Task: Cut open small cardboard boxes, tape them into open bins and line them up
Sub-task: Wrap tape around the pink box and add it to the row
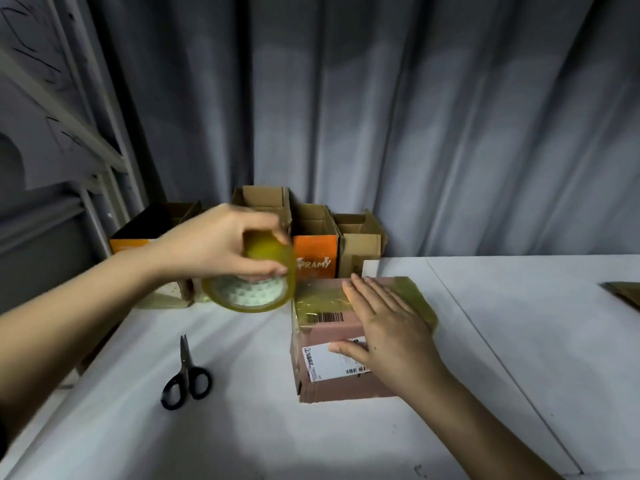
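- Gripping the roll of yellowish tape [251, 282], the left hand [221, 244] is curling its fingers and thumb around it in the middle left of the frame, above the white table [519, 341].
- Lying below the roll, in the lower left, the black-handled scissors [186, 375] are resting closed on the table, apart from both hands.
- Standing in the centre, the pinkish cardboard box [332, 358] is carrying a stretch of tape that is running from the roll across its far top edge.
- Pressing flat on this box, the right hand [391, 327] is keeping its fingers straight and is holding nothing.
- Waiting behind, in the middle of the frame, a row of open bins [315, 244] is standing against the grey curtain [415, 116].
- Judging the risk: the tape is seeming loose at the right end, so it may be wrinkling or sticking to itself if the roll is pulled while the palm is slipping; the box could also be sliding.
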